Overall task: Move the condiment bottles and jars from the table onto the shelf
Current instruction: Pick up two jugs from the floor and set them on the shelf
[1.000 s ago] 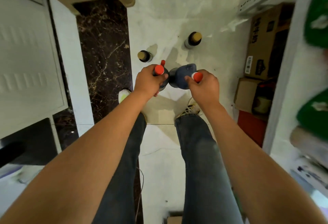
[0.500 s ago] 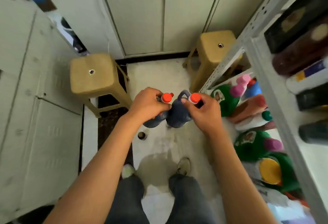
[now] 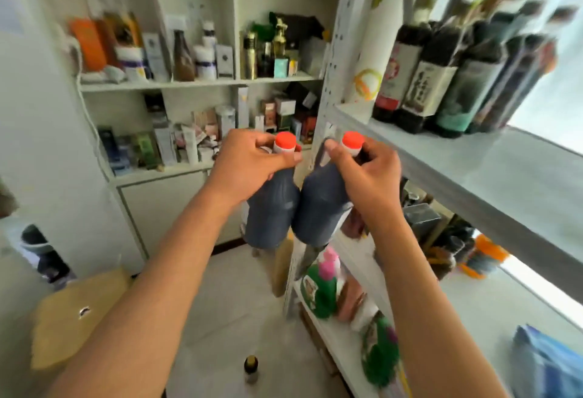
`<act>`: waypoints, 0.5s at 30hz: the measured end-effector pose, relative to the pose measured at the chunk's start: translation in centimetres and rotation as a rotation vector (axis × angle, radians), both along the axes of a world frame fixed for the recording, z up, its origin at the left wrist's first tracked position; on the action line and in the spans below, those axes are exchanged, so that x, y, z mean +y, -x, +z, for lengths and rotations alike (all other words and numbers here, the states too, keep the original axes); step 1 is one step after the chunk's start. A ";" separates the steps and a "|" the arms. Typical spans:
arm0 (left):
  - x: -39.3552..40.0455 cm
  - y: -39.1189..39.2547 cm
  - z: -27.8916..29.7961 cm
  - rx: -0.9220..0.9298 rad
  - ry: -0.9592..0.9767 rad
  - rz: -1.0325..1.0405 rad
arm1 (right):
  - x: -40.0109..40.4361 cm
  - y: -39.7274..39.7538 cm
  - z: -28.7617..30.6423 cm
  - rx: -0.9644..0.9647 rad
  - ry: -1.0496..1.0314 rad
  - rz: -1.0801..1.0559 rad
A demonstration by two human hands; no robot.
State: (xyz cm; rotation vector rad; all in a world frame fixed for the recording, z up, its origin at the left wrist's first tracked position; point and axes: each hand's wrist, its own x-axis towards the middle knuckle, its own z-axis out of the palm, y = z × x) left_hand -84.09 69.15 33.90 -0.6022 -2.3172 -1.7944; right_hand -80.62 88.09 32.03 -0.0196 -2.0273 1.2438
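Currently left hand (image 3: pixel 252 161) is gripping one dark red-capped bottle (image 3: pixel 273 211) by its neck, right hand (image 3: pixel 367 173) gripping its twin (image 3: pixel 318 208), both hanging just below the metal shelf (image 3: pixel 473 170). Risk: bottles are knocking together, possibly clipping the shelf edge or slipping.

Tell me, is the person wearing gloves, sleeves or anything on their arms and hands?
Nothing shows. The left hand and right hand are bare, with no gloves, rings, watch or bands visible. Both forearms are uncovered as far as the picture's lower edge, so no sleeve appears. The fingers are bare too.
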 end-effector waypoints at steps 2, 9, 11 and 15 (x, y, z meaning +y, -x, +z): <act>1.5 -0.1 3.0 0.052 -0.072 -0.016 | 1.3 -0.8 3.1 0.056 0.021 -0.016; 7.6 -0.9 11.7 0.155 -0.202 -0.158 | 5.8 -3.9 12.6 0.132 -0.043 -0.244; 9.8 -0.8 13.3 0.146 -0.231 -0.185 | 7.3 -4.9 14.5 0.143 -0.055 -0.331; 14.8 -0.9 15.3 0.149 -0.272 -0.219 | 10.3 -6.6 17.1 0.121 -0.081 -0.488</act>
